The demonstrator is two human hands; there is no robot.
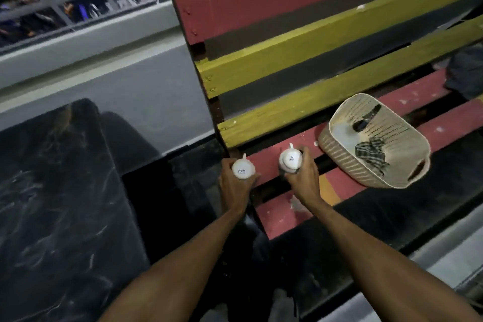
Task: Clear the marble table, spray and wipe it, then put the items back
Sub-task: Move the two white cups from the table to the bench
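The black marble table (pixel 60 212) with white veins fills the lower left. My left hand (pixel 234 183) grips a white mug (pixel 243 170) with dark lettering, held at the near left end of the bench. My right hand (pixel 303 175) grips a second white mug (pixel 290 159) with a small dark logo, just over the bench's red seat slat (pixel 277 213). Both mugs lie on their sides in my fingers, handles pointing away from me.
A red and yellow slatted wooden bench (pixel 313 34) spans the right. On its seat a cream perforated basket (pixel 373 141) holds a checked cloth (pixel 371 151) and a dark object. A grey ledge and window bars run along the back left.
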